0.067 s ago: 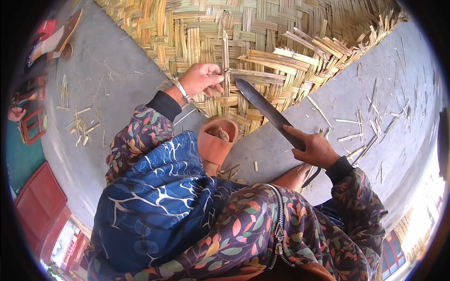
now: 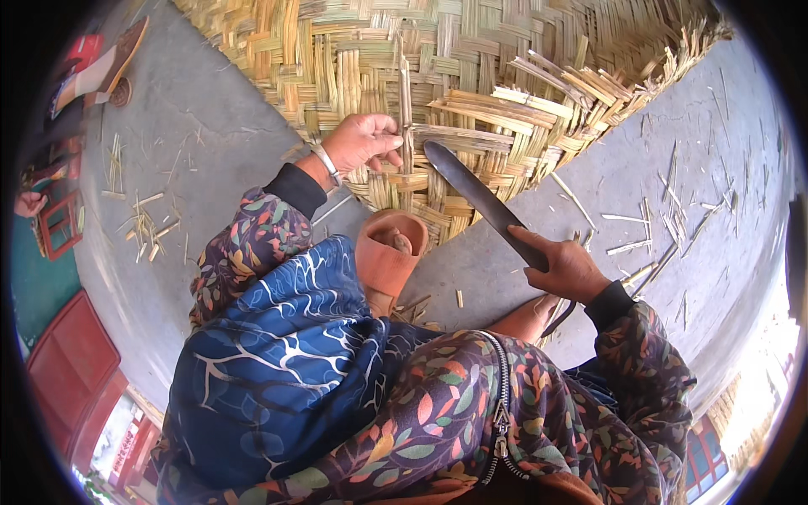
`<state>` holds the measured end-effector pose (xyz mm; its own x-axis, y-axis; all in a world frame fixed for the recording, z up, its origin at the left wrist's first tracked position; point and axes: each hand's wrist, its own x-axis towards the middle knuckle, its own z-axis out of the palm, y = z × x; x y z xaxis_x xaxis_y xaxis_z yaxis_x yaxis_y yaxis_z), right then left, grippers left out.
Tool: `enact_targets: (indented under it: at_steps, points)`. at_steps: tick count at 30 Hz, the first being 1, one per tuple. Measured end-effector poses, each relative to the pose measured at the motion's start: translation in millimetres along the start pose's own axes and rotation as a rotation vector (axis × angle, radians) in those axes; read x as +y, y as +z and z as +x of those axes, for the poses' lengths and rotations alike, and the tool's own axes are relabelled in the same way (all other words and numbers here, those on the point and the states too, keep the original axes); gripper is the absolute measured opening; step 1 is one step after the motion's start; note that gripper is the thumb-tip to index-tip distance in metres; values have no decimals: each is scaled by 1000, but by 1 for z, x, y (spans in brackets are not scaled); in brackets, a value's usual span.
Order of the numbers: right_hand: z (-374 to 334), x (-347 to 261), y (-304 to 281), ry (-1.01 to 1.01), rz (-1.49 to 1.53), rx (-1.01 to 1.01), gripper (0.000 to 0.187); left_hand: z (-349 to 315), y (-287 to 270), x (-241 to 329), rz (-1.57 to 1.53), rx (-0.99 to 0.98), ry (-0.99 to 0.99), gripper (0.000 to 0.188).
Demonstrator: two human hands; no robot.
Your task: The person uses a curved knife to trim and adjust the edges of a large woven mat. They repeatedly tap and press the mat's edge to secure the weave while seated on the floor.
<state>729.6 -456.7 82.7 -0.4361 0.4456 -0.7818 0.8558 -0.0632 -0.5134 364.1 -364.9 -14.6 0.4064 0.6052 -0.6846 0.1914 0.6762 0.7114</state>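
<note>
A large woven reed mat (image 2: 370, 55), straw-yellow and greenish, lies on the floor ahead of me, one corner pointing my way. Near that corner my left hand (image 2: 362, 141), with a metal bracelet on its wrist, pinches an upright split reed strip (image 2: 406, 93) between thumb and fingers. My right hand (image 2: 562, 263) is wrapped round the near end of a long dark knife (image 2: 471, 192). The blade slants up and left, its rounded tip over the mat, a little right of the strip. Loose strip ends (image 2: 497, 108) stick out along the mat's right side.
My foot in an orange-brown slipper (image 2: 389, 261) stands at the mat's corner. Cut reed bits (image 2: 669, 215) litter the grey floor on the right, with another scatter (image 2: 147, 227) on the left. Another person's shoe (image 2: 126, 55) and a small reddish-brown stool (image 2: 59, 223) are at far left.
</note>
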Motion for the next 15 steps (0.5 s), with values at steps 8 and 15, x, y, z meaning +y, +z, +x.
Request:
enact_targets:
  at_steps: [8, 15]
  points:
    - [0, -3, -3, -15, -36, 15, 72, -9, 15, 0, 276, 237, 104, 13]
    - [-1, -1, 0, -19, -41, 28, 72, -9, 27, -5, 303, 398, 204, 13]
